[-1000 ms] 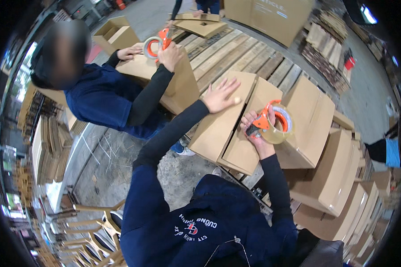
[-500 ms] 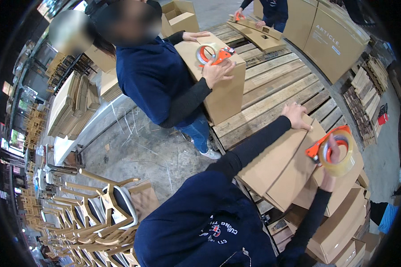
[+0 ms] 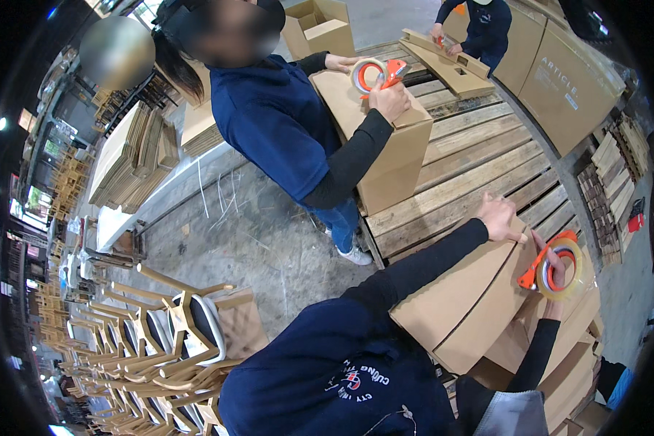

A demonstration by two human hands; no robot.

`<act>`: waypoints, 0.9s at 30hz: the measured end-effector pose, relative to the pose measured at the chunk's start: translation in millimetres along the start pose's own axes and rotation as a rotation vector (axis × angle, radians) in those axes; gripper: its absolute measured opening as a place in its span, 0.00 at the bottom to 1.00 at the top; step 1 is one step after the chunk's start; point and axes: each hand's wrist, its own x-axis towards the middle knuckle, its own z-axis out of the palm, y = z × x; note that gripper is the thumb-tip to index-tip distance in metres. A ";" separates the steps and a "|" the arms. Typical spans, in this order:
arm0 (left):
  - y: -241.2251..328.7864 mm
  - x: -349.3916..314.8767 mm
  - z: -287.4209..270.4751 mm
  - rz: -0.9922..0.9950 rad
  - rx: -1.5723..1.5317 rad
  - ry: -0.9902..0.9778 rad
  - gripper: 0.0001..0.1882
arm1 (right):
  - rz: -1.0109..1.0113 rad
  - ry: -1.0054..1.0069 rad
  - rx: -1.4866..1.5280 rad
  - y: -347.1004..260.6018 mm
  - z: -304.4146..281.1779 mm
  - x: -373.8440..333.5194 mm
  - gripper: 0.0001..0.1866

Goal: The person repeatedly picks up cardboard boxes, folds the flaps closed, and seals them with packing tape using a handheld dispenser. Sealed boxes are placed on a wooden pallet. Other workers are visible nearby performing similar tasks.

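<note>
My right hand (image 3: 556, 270) is wrapped around an orange tape dispenser (image 3: 536, 270) carrying a wide roll of clear tape (image 3: 564, 270). Below it lies a brown cardboard box (image 3: 454, 291) with two top flaps and a dark gap running lengthwise between them. My left hand (image 3: 497, 218) is at the far end of this box, fingers curled and thumb against the edge near the gap. The right hand's fingertips reach close to that same far edge. Part of the right hand is hidden behind the tape roll.
A co-worker (image 3: 283, 138) on the left holds another tape dispenser over a standing box (image 3: 396, 163). A second person (image 3: 487, 29) handles flat cardboard (image 3: 447, 65) farther off. A slatted wooden pallet (image 3: 479, 149) lies between. Stacked chairs (image 3: 189, 327) stand at lower left; more cartons (image 3: 570, 385) lie at right.
My left hand has curled in at the box's far edge. My right hand, with the dispenser, has moved toward that edge. The co-worker's hand has closed around the other dispenser.
</note>
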 end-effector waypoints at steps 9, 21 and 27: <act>12.1 3.9 10.5 0.081 0.111 0.031 0.40 | -0.107 0.215 -0.313 12.7 12.8 -33.2 0.38; 19.1 6.4 14.3 0.067 -0.010 -0.006 0.34 | -0.031 0.170 -0.333 -3.1 21.5 -35.4 0.39; 21.2 7.2 13.6 0.071 0.036 0.002 0.35 | 0.048 0.133 -0.385 -15.7 24.5 -35.9 0.43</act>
